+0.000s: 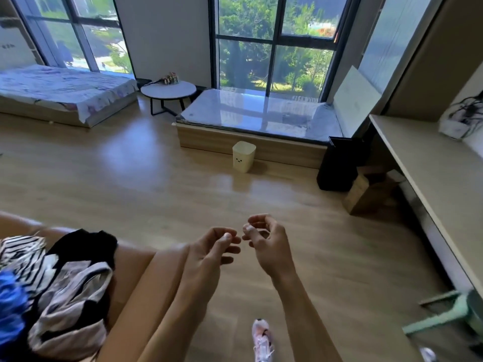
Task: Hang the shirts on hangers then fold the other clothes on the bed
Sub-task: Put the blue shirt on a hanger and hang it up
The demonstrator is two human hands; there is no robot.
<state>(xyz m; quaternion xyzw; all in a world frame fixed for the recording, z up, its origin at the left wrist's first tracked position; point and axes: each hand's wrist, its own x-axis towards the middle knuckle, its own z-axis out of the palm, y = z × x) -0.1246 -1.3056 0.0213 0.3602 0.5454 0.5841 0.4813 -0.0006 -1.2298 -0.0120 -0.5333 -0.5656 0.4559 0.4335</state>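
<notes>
A heap of clothes [60, 288] lies at the lower left on a tan surface [130, 265]: a black-and-white striped piece [23, 257], a black piece [83, 244], a grey-and-white garment [75, 304] and something blue [11, 304]. My left hand [211, 253] and my right hand [266, 244] hover side by side over the wooden floor, right of the heap. Both hold nothing; their fingers hang loosely curled. A bed [60, 90] with a pale patterned sheet stands at the far left. No hanger is in view.
A round side table [168, 90] with flowers stands by the wall. A low glossy platform [256, 113] lies under the window, with a cream bin [243, 156] before it. A long desk [431, 173], a black box [339, 165], a green stool [449, 314] stand right.
</notes>
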